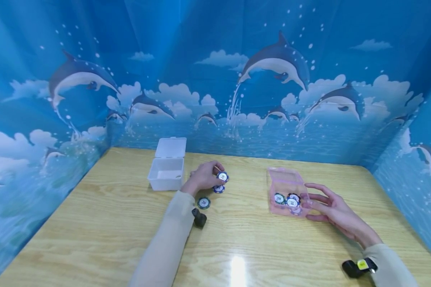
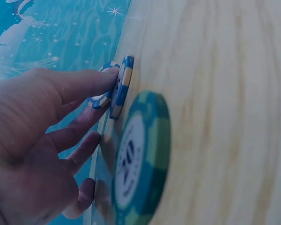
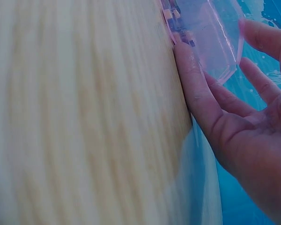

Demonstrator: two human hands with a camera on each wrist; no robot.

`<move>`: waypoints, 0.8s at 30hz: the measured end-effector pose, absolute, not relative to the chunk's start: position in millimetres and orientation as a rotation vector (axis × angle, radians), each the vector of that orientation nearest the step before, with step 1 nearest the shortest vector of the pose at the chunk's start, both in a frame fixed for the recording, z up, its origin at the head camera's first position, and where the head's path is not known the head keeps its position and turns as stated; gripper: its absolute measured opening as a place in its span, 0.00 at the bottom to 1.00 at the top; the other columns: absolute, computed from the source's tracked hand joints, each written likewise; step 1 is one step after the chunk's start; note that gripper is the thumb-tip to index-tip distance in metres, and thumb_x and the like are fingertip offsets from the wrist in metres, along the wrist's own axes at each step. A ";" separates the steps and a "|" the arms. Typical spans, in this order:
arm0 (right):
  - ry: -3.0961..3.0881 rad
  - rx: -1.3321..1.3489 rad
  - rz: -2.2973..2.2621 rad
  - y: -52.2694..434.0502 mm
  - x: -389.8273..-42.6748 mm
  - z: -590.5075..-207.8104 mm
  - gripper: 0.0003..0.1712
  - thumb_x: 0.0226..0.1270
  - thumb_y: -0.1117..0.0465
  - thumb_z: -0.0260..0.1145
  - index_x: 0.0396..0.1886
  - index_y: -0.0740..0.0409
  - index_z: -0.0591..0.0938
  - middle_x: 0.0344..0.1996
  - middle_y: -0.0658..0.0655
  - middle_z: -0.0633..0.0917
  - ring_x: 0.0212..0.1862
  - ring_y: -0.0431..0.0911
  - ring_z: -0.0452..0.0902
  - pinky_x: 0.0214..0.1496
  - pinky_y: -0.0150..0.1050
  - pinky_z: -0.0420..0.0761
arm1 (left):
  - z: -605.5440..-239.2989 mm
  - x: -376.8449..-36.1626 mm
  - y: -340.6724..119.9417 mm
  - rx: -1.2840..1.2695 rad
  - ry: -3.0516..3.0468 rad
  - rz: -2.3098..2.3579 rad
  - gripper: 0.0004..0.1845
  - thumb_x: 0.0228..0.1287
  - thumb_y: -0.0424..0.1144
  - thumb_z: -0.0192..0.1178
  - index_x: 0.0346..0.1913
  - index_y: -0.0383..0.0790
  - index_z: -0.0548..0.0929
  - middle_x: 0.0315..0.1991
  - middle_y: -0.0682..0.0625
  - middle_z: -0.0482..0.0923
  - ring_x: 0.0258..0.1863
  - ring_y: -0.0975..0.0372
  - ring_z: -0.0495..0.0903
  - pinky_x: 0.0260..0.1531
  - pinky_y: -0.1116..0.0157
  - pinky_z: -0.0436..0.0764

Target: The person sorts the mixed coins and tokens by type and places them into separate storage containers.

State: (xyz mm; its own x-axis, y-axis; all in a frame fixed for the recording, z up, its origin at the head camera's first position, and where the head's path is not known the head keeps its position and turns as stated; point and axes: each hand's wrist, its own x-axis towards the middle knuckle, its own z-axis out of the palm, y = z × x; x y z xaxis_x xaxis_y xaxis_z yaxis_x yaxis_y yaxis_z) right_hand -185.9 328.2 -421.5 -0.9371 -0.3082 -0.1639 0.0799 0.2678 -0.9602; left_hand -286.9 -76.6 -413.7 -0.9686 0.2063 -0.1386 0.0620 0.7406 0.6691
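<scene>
My left hand (image 1: 205,175) pinches a blue-and-white poker chip (image 1: 222,176) marked 10 between thumb and fingers. Close below it, a second blue chip (image 1: 219,189) lies on the table, partly covered by the hand. A green chip (image 2: 131,164) marked 20 lies nearest the left wrist camera. With relaxed, spread fingers, my right hand (image 1: 332,209) touches the right side of a pink see-through box (image 1: 277,211), whose lid stands open. Inside the box are a green chip (image 1: 279,198), a blue chip (image 1: 292,203), a dark-edged chip (image 1: 293,196) and another partly hidden chip.
A white box (image 1: 166,184) with its lid raised stands left of my left hand; a small bit of something shows inside. Both boxes rest on the wooden table (image 1: 251,239). A dolphin-printed curtain (image 1: 215,71) rises along the back and sides.
</scene>
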 end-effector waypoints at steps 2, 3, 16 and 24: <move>2.229 -0.217 -1.714 328.8 -185.9 -422.1 0.36 0.81 0.58 0.58 0.80 0.50 0.55 0.72 0.76 0.63 0.54 0.38 0.84 0.53 0.46 0.89 | -413.3 -286.1 -77.1 0.214 2.727 1.049 0.17 0.61 0.44 0.74 0.51 0.51 0.82 0.48 0.51 0.85 0.51 0.55 0.81 0.62 0.42 0.64; 2.230 -0.212 -1.714 328.7 -186.0 -422.2 0.35 0.81 0.58 0.58 0.80 0.50 0.55 0.71 0.74 0.65 0.54 0.38 0.84 0.53 0.46 0.89 | -413.4 -286.1 -77.6 0.222 2.723 1.048 0.17 0.61 0.45 0.74 0.51 0.51 0.82 0.48 0.51 0.85 0.51 0.55 0.80 0.62 0.42 0.64; 2.223 -0.209 -1.712 328.3 -185.5 -421.6 0.37 0.81 0.57 0.58 0.81 0.51 0.53 0.71 0.73 0.66 0.55 0.37 0.84 0.53 0.46 0.89 | -413.8 -287.9 -86.5 0.347 2.599 1.034 0.29 0.60 0.35 0.71 0.66 0.52 0.80 0.56 0.49 0.81 0.56 0.56 0.79 0.69 0.44 0.71; 2.217 -0.221 -1.729 329.9 -185.9 -422.7 0.35 0.80 0.60 0.58 0.80 0.49 0.56 0.69 0.69 0.69 0.55 0.39 0.84 0.53 0.46 0.89 | -413.2 -286.4 -85.5 0.318 2.612 1.045 0.24 0.62 0.37 0.71 0.62 0.52 0.82 0.51 0.50 0.82 0.51 0.57 0.80 0.64 0.48 0.74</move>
State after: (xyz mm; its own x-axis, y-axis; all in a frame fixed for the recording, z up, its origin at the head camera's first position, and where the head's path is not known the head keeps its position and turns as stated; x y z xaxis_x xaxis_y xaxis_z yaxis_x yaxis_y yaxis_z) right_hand -185.9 329.9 -422.7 -0.9368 -0.3138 -0.1548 0.0737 0.2557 -0.9640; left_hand -286.4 -85.5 -413.2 -0.9274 0.3154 -0.2009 0.0898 0.7094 0.6991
